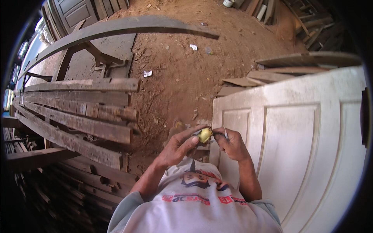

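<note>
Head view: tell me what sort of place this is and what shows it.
Probably a carpentry workshop or timber yard: long, rough brown wooden beams on the left, a large white panelled door, seemingly wooden, on the right, and a dark brown panelled door at upper left.

Timber beams (89, 122) lay left, a panelled door (287, 143) right, boards (268, 75) beyond the door; a fruit (205, 134) was between the left hand (182, 144) and right hand (233, 144).

The floor (165, 95) is reddish-brown dirt, strewn with wood chips (195, 115). Two crumpled white scraps (147, 73) lie on it, well apart; farther off stand a white tub (228, 3) and, beside it, piled boards (267, 12).
</note>
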`<state>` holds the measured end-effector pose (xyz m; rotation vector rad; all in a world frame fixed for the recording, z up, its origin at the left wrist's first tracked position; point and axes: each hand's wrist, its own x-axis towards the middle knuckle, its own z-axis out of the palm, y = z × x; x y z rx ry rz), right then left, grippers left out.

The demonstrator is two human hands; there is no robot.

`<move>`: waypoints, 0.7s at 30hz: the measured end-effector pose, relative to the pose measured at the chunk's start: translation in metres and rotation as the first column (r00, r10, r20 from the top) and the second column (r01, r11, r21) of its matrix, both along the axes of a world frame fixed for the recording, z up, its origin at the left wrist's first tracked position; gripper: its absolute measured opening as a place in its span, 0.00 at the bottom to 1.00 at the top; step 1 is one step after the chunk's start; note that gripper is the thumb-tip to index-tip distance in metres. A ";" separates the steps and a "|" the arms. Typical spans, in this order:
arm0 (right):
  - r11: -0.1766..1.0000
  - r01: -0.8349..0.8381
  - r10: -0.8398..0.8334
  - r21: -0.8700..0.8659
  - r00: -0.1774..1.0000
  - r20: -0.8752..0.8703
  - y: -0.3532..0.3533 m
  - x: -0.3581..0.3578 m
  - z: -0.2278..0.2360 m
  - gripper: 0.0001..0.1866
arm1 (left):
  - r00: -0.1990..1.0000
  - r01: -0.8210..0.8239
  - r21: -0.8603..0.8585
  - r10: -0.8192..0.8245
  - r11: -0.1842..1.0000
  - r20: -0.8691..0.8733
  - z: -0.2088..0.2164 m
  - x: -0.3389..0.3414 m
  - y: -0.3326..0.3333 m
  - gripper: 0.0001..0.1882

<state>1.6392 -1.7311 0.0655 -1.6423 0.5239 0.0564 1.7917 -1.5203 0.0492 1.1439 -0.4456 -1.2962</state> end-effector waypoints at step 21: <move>0.994 -0.063 0.066 -0.084 0.997 0.031 -0.154 0.210 0.020 0.14 | 0.965 -0.254 0.053 0.249 0.966 0.083 0.048 0.183 -0.150 0.29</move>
